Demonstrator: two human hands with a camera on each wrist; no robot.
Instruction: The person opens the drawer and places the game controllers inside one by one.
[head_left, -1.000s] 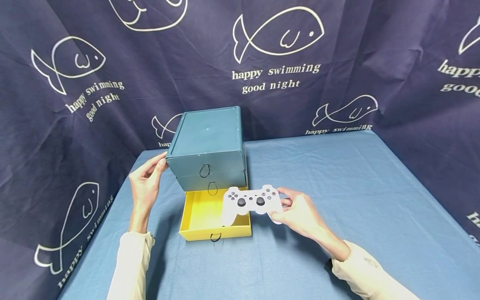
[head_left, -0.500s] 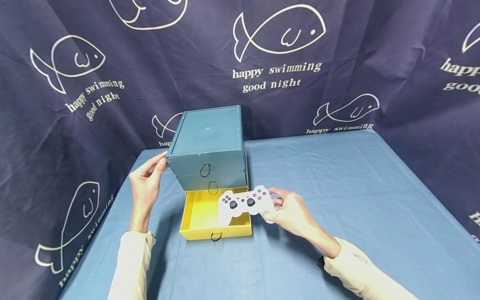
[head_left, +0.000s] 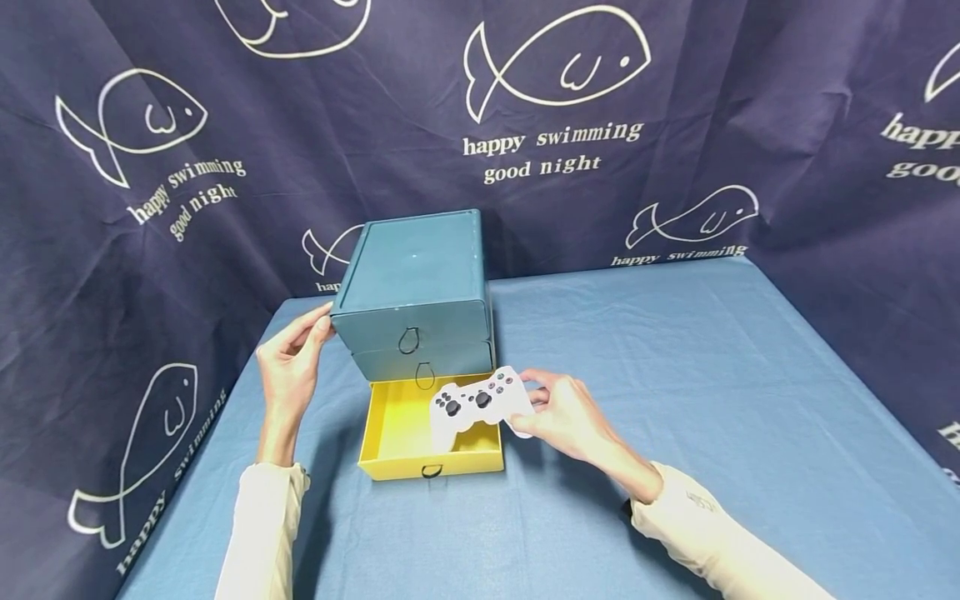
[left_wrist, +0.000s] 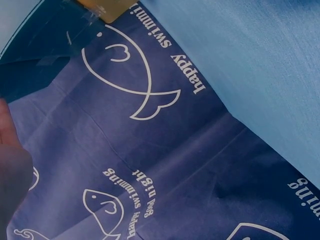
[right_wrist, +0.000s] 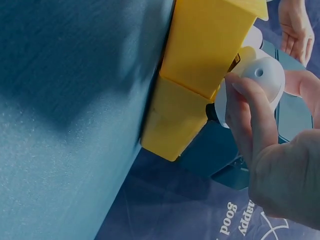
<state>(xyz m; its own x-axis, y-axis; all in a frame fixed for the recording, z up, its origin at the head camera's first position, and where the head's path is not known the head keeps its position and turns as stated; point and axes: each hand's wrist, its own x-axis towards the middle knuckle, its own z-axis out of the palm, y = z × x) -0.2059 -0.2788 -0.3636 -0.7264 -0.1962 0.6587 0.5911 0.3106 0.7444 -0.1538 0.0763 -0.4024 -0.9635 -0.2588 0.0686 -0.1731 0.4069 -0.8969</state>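
Note:
My right hand [head_left: 566, 417] grips the right handle of a white game controller [head_left: 480, 404], thumb in front and fingers behind. The controller slants over an open yellow drawer [head_left: 393, 417], its left handle within the drawer's outline. In the right wrist view, the fingers pinch the controller's rounded end [right_wrist: 272, 75] beside the drawer's yellow side wall [right_wrist: 210, 45]. My left hand [head_left: 288, 367] has its fingertips at the upper left front corner of a teal drawer cabinet [head_left: 420, 262]. The left wrist view catches only part of that hand [left_wrist: 10, 160] beside the cabinet [left_wrist: 35, 80].
Two teal drawers with black loop pulls, the upper [head_left: 442, 321] and lower [head_left: 457, 360], are closed above the yellow one. A blue cloth [head_left: 637, 358] covers the table. Navy curtains [head_left: 555, 208] with white fish prints stand behind and along both sides.
My right hand has carried the controller left over the yellow drawer, and the controller has tilted more, its right end higher. The left hand stays at the cabinet corner.

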